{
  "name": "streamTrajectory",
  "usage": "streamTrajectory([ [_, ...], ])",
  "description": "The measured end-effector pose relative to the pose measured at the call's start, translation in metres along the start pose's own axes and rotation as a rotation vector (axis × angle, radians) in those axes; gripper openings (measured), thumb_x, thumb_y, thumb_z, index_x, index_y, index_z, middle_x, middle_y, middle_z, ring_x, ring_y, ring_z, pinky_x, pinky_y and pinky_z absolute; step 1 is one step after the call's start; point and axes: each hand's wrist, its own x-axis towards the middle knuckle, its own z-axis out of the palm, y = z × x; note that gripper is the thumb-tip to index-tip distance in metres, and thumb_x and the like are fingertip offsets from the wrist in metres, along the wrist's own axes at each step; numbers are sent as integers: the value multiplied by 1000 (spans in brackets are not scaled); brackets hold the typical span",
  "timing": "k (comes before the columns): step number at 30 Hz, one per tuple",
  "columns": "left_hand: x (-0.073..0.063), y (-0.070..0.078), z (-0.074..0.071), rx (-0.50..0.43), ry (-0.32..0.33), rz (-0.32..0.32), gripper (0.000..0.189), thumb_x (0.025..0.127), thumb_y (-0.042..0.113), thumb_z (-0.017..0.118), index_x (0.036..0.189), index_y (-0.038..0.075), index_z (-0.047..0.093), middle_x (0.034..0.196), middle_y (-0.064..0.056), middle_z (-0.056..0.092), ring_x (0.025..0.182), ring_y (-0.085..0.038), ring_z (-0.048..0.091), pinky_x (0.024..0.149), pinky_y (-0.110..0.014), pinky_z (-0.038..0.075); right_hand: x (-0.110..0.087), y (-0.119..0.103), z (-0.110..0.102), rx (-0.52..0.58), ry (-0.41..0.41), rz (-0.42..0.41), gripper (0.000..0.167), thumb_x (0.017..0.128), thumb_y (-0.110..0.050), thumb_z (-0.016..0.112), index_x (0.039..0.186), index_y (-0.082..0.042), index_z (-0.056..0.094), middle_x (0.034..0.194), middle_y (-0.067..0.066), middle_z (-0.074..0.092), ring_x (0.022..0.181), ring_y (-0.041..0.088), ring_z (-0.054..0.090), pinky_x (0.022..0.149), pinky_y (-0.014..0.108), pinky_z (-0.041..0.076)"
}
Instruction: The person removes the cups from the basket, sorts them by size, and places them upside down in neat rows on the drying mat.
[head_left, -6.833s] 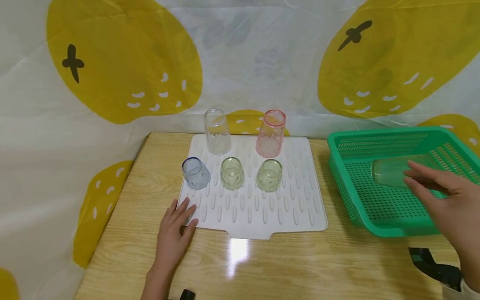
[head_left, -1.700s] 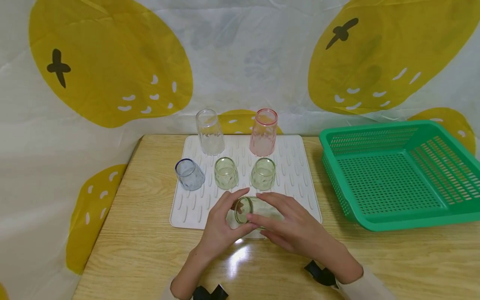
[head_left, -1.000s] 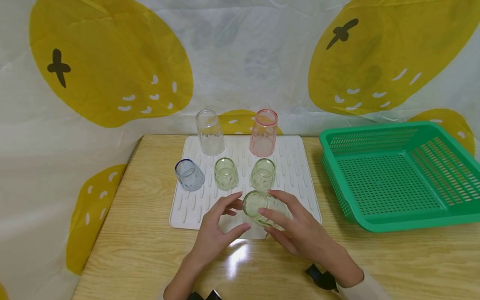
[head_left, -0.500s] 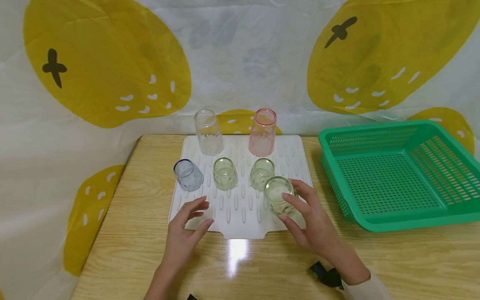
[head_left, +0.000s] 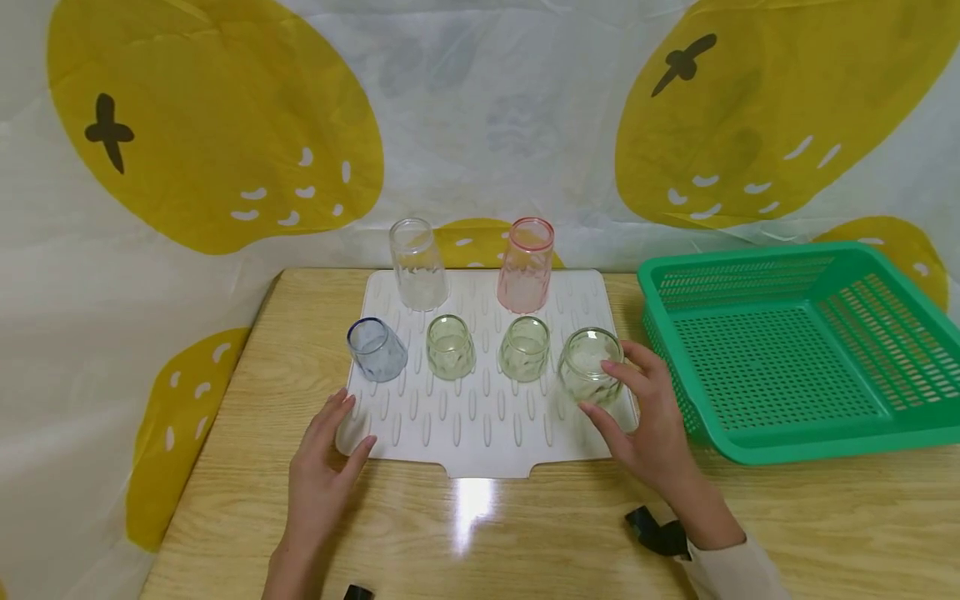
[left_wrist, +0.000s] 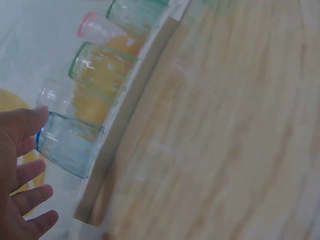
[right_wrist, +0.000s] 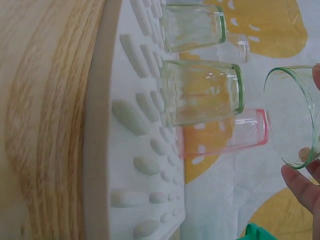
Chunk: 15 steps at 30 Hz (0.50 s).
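Note:
In the head view my right hand (head_left: 648, 412) holds a pale green drinking glass (head_left: 591, 367) over the right part of the white ridged drying mat (head_left: 487, 454), thumb and fingers round its side. The right wrist view shows this glass (right_wrist: 287, 117) raised off the mat, its wide end facing it. My left hand (head_left: 321, 471) is at the mat's left front edge, fingers loosely bent and holding nothing. Nearest to it stands a small blue-rimmed glass (head_left: 378, 350). Two small green glasses (head_left: 451, 348) stand in the same row, left of the held one.
At the back of the mat stand a tall clear glass (head_left: 420, 271) and a tall pink-rimmed glass (head_left: 526, 271). A green plastic basket (head_left: 738, 446) is close by my right hand. Behind the wooden table (head_left: 360, 533) hangs a lemon-print cloth (head_left: 495, 125).
The glass has come from the basket to the mat and been turned from lying sideways to upright, both hands on it midway. My left hand has let go and moved left; the right has moved right.

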Motion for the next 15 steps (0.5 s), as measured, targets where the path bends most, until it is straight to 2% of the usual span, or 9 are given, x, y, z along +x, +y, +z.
streamTrajectory([
  [4,-3,-6,2,19,-12,-31,66,68,-9,81,130,2,58,135,-16,53,125,-43,44,109,-21,26,2,3,1,-14,43,17,51,93,-38,62,109,9,50,112,39,47,102,49,47,101,29,36],
  [6,-5,-9,3,50,-32,-56,66,71,-6,81,132,4,57,136,-13,53,127,-42,43,111,-26,26,2,5,3,-19,54,34,51,93,-38,62,110,9,50,114,38,47,103,48,47,100,31,36],
  [9,-8,-16,3,111,-78,-72,66,73,-1,81,134,5,56,138,-12,52,129,-41,40,112,-44,26,2,9,4,-28,57,62,52,92,-38,63,111,9,49,117,37,46,106,48,45,100,34,36],
  [12,-12,-22,3,175,-126,-63,62,74,5,80,132,4,57,137,-13,53,130,-42,39,105,-62,25,0,14,6,-42,49,96,54,92,-40,63,112,8,49,120,35,46,109,47,44,101,34,34],
  [15,-14,-27,3,222,-159,-65,56,76,11,79,129,4,60,135,-14,54,130,-43,39,103,-65,23,-3,21,6,-51,26,121,55,91,-41,63,115,7,48,122,34,45,112,46,43,100,32,34],
])
